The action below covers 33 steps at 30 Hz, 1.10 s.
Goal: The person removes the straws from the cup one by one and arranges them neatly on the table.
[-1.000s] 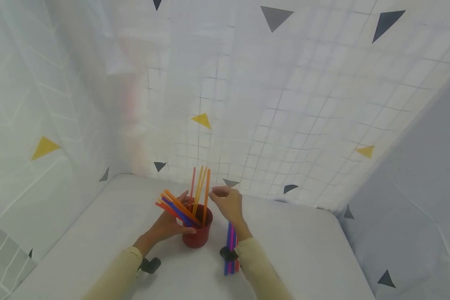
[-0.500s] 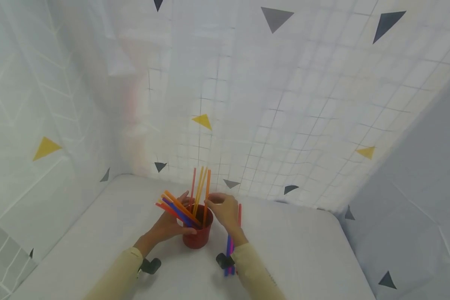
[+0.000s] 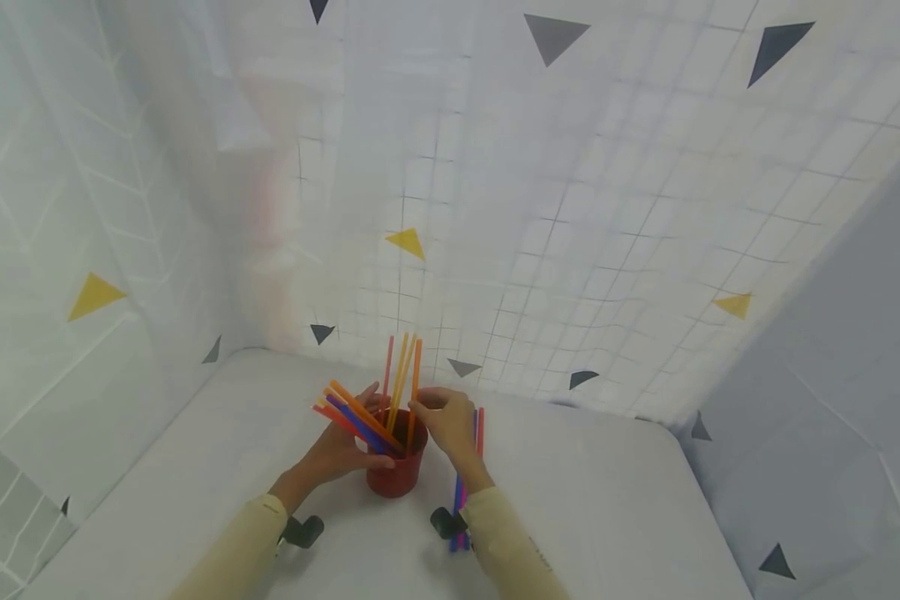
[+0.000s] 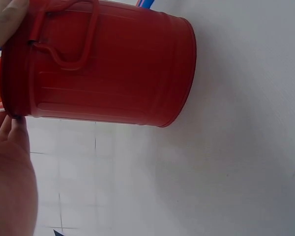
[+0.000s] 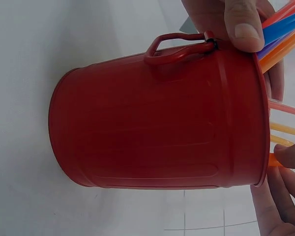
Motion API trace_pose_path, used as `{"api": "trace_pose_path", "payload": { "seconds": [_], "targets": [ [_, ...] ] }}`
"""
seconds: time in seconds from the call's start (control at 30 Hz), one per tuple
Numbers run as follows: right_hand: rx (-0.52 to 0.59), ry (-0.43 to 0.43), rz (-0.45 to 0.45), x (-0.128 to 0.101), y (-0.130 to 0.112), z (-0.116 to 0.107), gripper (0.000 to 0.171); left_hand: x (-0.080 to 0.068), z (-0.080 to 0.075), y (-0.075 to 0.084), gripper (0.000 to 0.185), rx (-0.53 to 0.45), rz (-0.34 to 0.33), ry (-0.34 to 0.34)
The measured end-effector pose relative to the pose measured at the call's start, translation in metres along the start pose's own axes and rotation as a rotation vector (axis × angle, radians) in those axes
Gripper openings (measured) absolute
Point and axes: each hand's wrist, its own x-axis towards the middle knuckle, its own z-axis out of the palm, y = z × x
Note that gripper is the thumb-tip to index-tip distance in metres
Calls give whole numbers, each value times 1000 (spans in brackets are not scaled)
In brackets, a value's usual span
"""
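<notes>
A red metal bucket-shaped cup (image 3: 394,477) (image 4: 108,69) (image 5: 157,128) stands on the white table (image 3: 607,508). Orange and red straws (image 3: 401,371) stand upright in it, and orange, red and blue ones (image 3: 345,408) lean out to the left. My left hand (image 3: 336,452) (image 4: 10,182) grips the cup at its rim, thumb (image 5: 242,22) over the leaning straws. My right hand (image 3: 442,421) is at the cup's right rim and pinches an orange straw (image 5: 274,160) (image 3: 414,392). Loose blue, pink and red straws (image 3: 459,500) lie on the table under my right forearm.
White sheets with a grid and small triangles (image 3: 540,250) close off the table at the back and left. A grey wall (image 3: 855,375) rises on the right. The table's rounded far right corner (image 3: 663,429) is near it.
My right hand has come down and left from above the table to the upright straws at the cup's rim. The left hand and cup have stayed put.
</notes>
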Motion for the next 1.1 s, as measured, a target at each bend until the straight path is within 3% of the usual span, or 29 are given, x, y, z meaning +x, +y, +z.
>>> {"api": "trace_pose_path", "payload": {
  "seconds": [0.2, 0.47, 0.6, 0.7, 0.93, 1.1],
  "targets": [
    [8, -1, 4, 1, -1, 0, 20, 1, 0, 2, 110, 7, -6, 9],
    [6, 9, -1, 0, -4, 1, 22, -3, 0, 26, 107, -13, -27, 15],
    [11, 12, -11, -1, -4, 1, 22, -4, -1, 30, 106, -15, -14, 11],
    [19, 21, -23, -1, -2, 2, 21, -3, -1, 26, 106, -11, -2, 6],
    [-1, 52, -17, 1, -3, 0, 23, 1, -1, 1, 110, 9, 34, -15],
    [-12, 75, -67, 4, -7, -4, 22, 1, 0, -3, 110, 7, 28, -10]
  ]
}}
